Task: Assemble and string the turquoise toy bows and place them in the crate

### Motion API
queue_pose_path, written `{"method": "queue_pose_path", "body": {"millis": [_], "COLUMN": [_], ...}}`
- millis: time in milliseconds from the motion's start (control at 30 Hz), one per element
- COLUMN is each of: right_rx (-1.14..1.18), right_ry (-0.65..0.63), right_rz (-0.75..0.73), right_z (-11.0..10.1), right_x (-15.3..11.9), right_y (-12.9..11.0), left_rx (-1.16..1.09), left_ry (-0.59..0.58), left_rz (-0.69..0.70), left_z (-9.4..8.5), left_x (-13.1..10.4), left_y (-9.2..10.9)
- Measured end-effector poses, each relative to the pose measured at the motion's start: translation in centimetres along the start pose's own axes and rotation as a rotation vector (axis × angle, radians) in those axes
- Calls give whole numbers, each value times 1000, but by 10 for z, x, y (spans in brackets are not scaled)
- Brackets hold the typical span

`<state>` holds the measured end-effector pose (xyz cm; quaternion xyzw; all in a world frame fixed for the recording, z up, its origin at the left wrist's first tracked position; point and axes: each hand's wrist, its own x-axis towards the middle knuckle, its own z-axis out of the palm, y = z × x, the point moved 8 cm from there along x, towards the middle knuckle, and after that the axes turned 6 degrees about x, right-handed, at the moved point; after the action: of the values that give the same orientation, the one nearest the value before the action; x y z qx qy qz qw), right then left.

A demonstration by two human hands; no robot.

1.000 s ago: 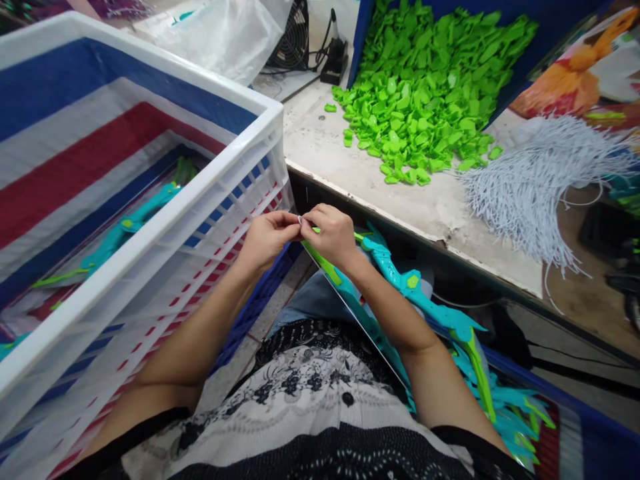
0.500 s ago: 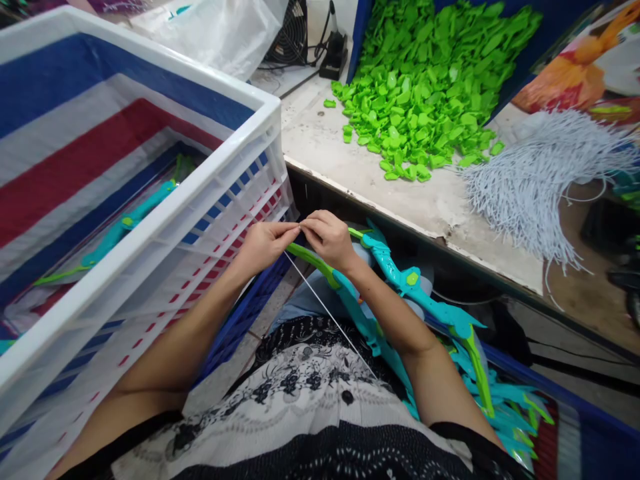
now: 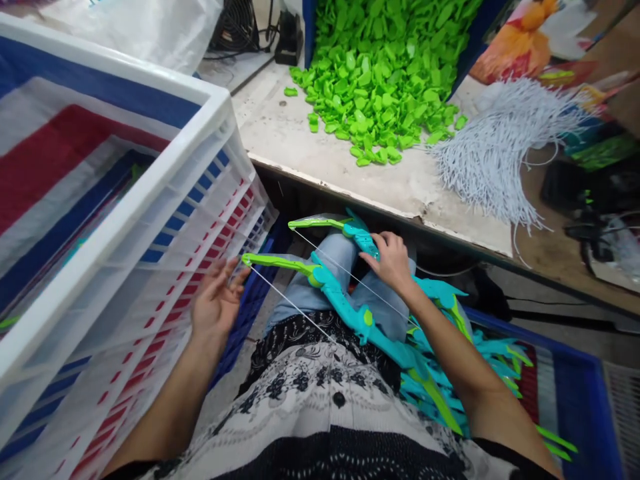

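Two turquoise and green toy bows lie across my lap, each with a white string. My left hand [image 3: 217, 300] is open, palm partly up and fingers apart, just beside the green tip of the nearer toy bow [image 3: 345, 300]. That bow's string runs from its tip down toward my shirt. My right hand [image 3: 393, 263] is closed around the turquoise body of the farther toy bow [image 3: 356, 233]; my fingers and forearm hide part of it. The farther bow's string [image 3: 350, 275] passes beneath my right forearm.
A white crate [image 3: 220, 113] with a striped lining stands at my left. On the workbench [image 3: 280, 127] lie a heap of green plastic parts [image 3: 373, 93] and a bundle of white cords [image 3: 500, 147]. A blue crate [image 3: 580, 380] at my right holds more turquoise bow pieces.
My hands have parted from their pinch at the bow tip. The left moved down-left and opened; the right moved right onto the farther bow. The camera view has shifted.
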<state>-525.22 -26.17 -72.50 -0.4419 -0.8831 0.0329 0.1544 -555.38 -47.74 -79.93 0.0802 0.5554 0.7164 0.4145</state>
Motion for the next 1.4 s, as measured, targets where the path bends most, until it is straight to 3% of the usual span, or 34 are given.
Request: {"method": "queue_pose_path", "body": {"millis": [67, 100, 167, 233, 267, 333, 400, 533, 633, 733, 800, 900, 1033, 1100, 1233, 1400], "right_rx": [-176, -218, -207, -83, 9, 218, 437, 846, 946, 878, 783, 573, 314, 285, 306, 329], "right_ry": [-119, -167, -254, -353, -408, -538, -718, -1130, -1250, -1206, -1136, -964, -586, -464, -283, -38], "right_rz": [73, 92, 109, 131, 143, 143, 103, 97, 227, 400, 473, 349, 60, 61, 144, 307], "right_z": [15, 21, 30, 32, 31, 28, 29, 50, 75, 87, 79, 40, -36, -61, -91, -146], "right_x": [-22, -29, -33, -26, -19, -6, 3, 0, 0, 5, 13, 33, 44, 29, -16, -65], "right_y": [29, 37, 45, 51, 54, 58, 54, 35, 34, 53, 71, 92, 98, 99, 104, 119], "left_rx": [110, 253, 622, 962, 1104, 1332, 1490, 1647, 1712, 1832, 1906, 1969, 2055, 2059, 1985, 1938], "left_ry": [-73, -175, -480, -776, -870, -911, -868, -920, -904, -833, -858, -930, -1003, -1026, -1058, -1066], "left_rz": [-44, 1, 252, 632, 803, 1044, 1160, 1213, 1157, 1075, 1041, 986, 880, 831, 790, 780], "left_z": [-6, 3, 46, 101, 125, 163, 189, 215, 225, 240, 252, 266, 278, 284, 293, 282], "left_x": [-13, -21, -45, -74, -85, -92, -86, -73, -60, -45, -41, -38, -30, -23, -18, -37], "left_y": [-28, -37, -48, -61, -70, -86, -96, -95, -76, -60, -61, -71, -89, -93, -88, -74]}}
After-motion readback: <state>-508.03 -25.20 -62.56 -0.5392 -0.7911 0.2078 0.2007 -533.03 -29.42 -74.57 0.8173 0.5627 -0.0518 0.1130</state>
